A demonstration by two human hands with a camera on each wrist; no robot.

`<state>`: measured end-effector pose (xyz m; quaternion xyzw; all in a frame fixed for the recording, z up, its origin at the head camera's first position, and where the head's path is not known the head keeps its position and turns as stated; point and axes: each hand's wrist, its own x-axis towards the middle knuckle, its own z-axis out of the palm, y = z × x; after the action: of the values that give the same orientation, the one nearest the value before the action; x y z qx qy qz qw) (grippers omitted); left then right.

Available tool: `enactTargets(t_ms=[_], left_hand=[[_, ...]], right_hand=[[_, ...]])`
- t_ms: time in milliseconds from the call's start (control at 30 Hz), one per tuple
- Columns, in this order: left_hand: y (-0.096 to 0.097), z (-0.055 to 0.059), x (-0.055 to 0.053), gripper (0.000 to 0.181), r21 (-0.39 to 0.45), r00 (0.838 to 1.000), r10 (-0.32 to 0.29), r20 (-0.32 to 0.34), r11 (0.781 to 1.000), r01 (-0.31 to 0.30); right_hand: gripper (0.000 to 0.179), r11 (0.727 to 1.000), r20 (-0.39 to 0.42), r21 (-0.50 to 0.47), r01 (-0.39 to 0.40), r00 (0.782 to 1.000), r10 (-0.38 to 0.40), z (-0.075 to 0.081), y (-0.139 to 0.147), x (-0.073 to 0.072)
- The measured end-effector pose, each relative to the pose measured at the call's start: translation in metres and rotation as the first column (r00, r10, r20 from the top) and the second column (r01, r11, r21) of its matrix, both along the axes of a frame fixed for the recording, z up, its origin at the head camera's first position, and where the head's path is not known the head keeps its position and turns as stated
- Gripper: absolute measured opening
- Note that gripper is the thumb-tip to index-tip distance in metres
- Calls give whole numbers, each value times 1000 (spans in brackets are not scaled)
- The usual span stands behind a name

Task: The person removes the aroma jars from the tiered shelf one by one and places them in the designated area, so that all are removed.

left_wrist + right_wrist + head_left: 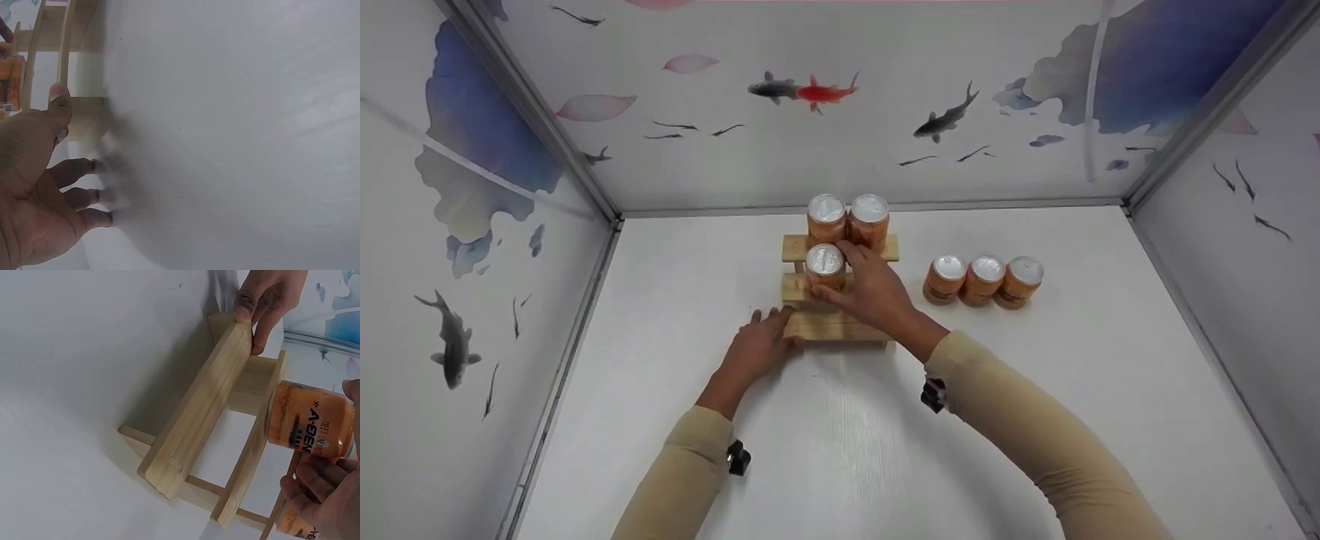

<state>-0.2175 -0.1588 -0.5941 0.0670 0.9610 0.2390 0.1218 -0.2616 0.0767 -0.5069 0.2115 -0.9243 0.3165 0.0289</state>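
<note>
A small stepped wooden rack [840, 325] has three tiers. My left hand [757, 346] pinches the left end of its lowest step, thumb on the front edge in the left wrist view, the other fingers spread near the white surface. My right hand [877, 291] holds an orange can [310, 419] with a silver lid by its sides. That can stands upright at the left of the middle step, its base right at the board. Behind it, two like cans [826, 214] stand side by side on the top step; the lowest step [197, 410] bears nothing.
To the right of the rack, three more orange cans [983, 280] stand in a row on the white table [840, 450]. Printed panels with fish enclose the table, the back wall [870, 165] close behind the rack.
</note>
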Motion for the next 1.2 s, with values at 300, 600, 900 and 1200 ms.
enactTargets(t_ms=[300, 600, 900, 1200], left_hand=[[-1, -2, 2, 68, 10, 1000, 2, 6, 1000, -2], [0, 0, 4, 67, 21, 1000, -2, -13, 1000, 2], [0, 2, 1, 67, 34, 1000, 7, 4, 999, -7], [-1, 2, 2, 66, 25, 1000, 0, 16, 1000, -1]], right_hand=[[84, 1000, 6, 6, 28, 1000, -28, -2, -6, -3], [71, 999, 14, -21, 29, 999, -28, -4, -7, -5], [69, 1000, -10, -30, -9, 1000, 9, -4, 1, -6], [71, 999, -61, -38, -24, 998, 22, -6, 8, -4]])
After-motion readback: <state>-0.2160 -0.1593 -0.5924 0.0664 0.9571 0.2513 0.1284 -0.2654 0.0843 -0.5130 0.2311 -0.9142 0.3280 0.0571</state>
